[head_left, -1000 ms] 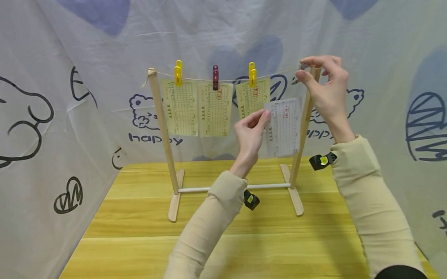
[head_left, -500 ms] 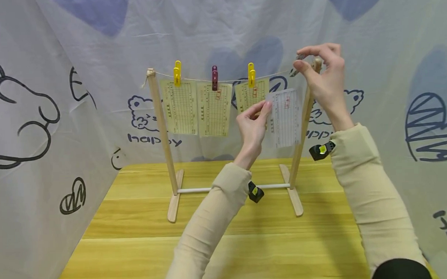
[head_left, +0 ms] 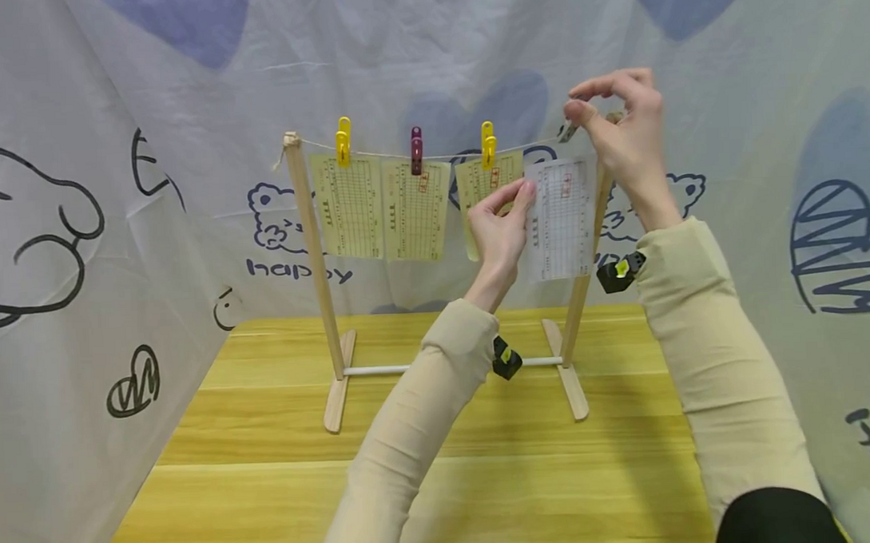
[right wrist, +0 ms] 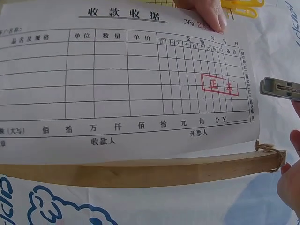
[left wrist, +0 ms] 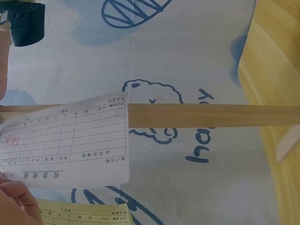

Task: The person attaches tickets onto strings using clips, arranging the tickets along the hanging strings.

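Note:
A white receipt slip (head_left: 564,227), printed with a grid and a red stamp, hangs from my left hand (head_left: 500,228), which pinches its upper left edge between thumb and finger. In the right wrist view its heading and grid face the camera. My right hand (head_left: 626,129) pinches a grey clothespin (right wrist: 280,88) above the slip's upper right part, apart from the paper. The slip's top edge is just below the string (head_left: 451,156). Whether the clothespin touches the string, I cannot tell. Left of the slip, yellow receipts (head_left: 414,216) hang from the string.
Two yellow clothespins (head_left: 343,143) and a maroon clothespin (head_left: 417,151) grip the yellow receipts. A wooden rack with a left post (head_left: 314,260) and white crossbar (head_left: 374,371) stands on the wooden table (head_left: 268,445). A patterned cloth (head_left: 412,40) hangs behind.
My left hand has lifted the white slip upward and slightly right, nearer the string. The right hand has risen and shifted left with the clothespin.

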A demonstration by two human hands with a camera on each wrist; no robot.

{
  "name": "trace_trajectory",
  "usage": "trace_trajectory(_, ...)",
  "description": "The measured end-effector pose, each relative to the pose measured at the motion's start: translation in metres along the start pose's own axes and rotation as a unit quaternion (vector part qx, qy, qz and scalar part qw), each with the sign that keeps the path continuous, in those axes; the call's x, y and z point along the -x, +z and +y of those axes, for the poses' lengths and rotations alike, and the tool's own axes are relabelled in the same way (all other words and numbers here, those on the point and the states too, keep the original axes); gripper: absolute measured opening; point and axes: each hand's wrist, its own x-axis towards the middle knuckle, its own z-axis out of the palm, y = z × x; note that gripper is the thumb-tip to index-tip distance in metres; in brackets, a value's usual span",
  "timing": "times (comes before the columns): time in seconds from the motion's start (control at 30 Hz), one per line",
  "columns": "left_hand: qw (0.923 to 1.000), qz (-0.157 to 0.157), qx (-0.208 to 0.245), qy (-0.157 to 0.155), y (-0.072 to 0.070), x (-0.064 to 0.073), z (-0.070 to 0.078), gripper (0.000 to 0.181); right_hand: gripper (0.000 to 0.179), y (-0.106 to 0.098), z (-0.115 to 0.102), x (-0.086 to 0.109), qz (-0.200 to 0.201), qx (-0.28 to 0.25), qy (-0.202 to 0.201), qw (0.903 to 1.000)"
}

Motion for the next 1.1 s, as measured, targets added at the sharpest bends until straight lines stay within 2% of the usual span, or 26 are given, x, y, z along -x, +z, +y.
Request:
trace_trajectory(0.3,0.9985,0.018,-0.048,0.018,0.008,-0.012,0.003,0.021,0.004,-0.001,0.003,-0.017,-0.004,-0.01,-0.004,0.9999)
trace_trajectory(0.4,0.9977,0.028,-0.061,0.014,0.011,-0.014,0.004,0.022,0.01,-0.002,0.004,-0.021,-0.01,-0.003,0.006,0.9999)
trace_trajectory(0.5,0.9972,0.041,-0.062,0.011,0.014,-0.016,0.004,0.021,0.015,-0.001,0.005,-0.023,-0.014,0.002,0.014,0.9998)
trace_trajectory(0.67,0.997,0.054,-0.055,0.008,0.017,-0.017,0.004,0.02,0.012,0.0,0.004,-0.024,-0.014,0.011,0.026,0.9995)
trace_trajectory(1.1,0.9979,0.054,-0.033,0.01,0.02,-0.019,0.0,0.021,0.005,-0.002,0.003,-0.021,-0.031,0.069,0.052,0.9958)
